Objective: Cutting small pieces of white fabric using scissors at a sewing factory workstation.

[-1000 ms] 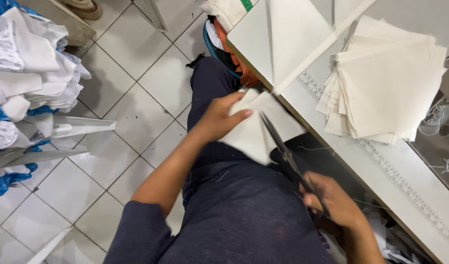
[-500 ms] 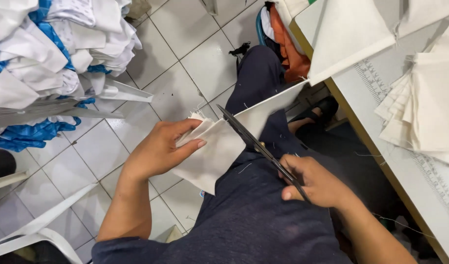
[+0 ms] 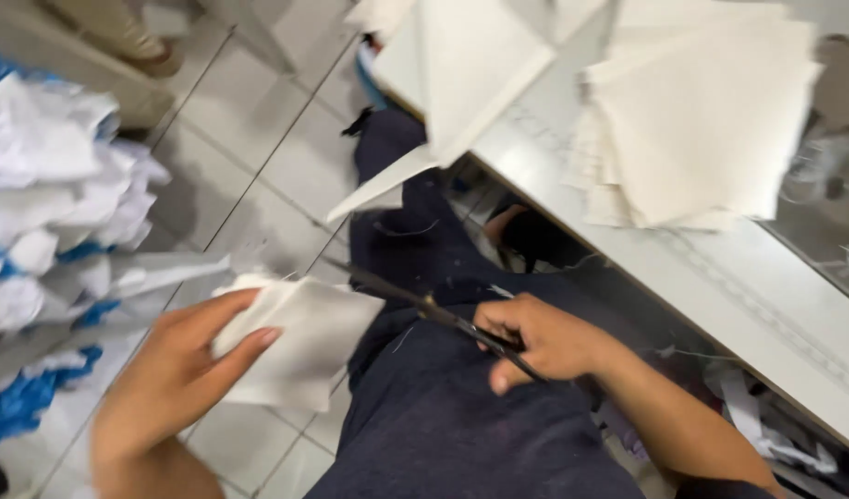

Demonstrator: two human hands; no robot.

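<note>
Over the person's lap, clad in dark blue trousers [image 3: 443,416], the left hand [image 3: 179,370] grips a folded piece of white fabric [image 3: 299,342], thumb on top and fingers curled beneath it, holding it out above the tiled floor [image 3: 258,157]. Just to its right, the right hand [image 3: 535,340] is closed around the handles of a pair of dark scissors [image 3: 424,310], whose blades point left toward the fabric, their tips near its upper edge; motion blur hides whether the blades touch the cloth. Up on the right, a pale worktop [image 3: 720,277] carries a stack of cream fabric squares [image 3: 702,120], and a larger white sheet [image 3: 461,83] hangs over its near edge. At the left edge of the view lies a heap of white and blue cloth [image 3: 54,212], well apart from both hands.
</note>
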